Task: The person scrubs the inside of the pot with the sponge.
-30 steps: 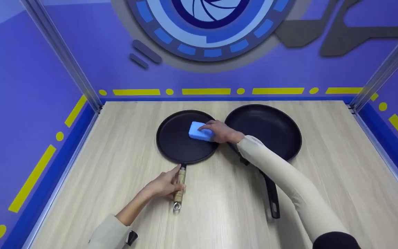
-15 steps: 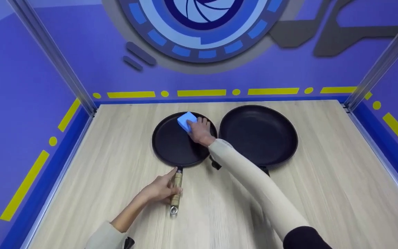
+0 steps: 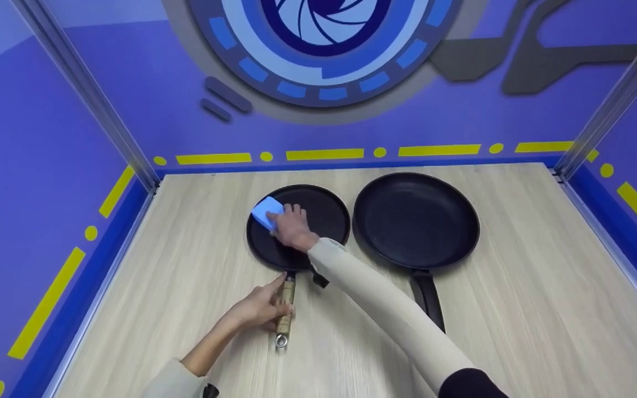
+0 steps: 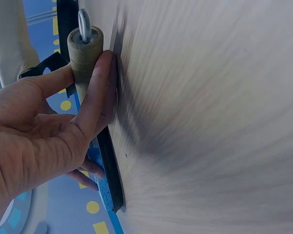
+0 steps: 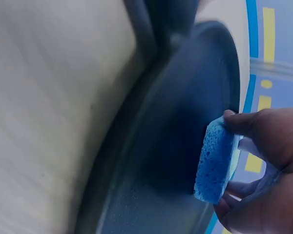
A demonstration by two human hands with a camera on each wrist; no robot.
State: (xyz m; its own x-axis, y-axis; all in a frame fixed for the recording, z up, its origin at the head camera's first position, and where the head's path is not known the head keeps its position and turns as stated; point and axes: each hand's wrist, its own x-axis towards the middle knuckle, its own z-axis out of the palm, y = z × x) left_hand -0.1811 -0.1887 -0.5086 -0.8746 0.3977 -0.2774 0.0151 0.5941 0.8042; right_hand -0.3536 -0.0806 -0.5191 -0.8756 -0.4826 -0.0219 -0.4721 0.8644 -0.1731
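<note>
A flat black pan with a low rim lies left of centre on the table. Its wood-look handle, tipped with a metal ring, points toward me. My left hand grips that handle between thumb and fingers. A blue sponge is over the far left part of the pan, against its surface near the rim. My right hand pinches the sponge by its sides. In the right wrist view the porous sponge stands between thumb and fingers on the dark pan surface.
A larger, deeper black frying pan sits close to the right of the flat pan, its black handle toward me and partly behind the right sleeve. Blue printed panels wall the table at the back and sides.
My right hand has carried the sponge across the flat pan from its right side, by the far rim, to the left side. The left hand keeps its grip on the handle.
</note>
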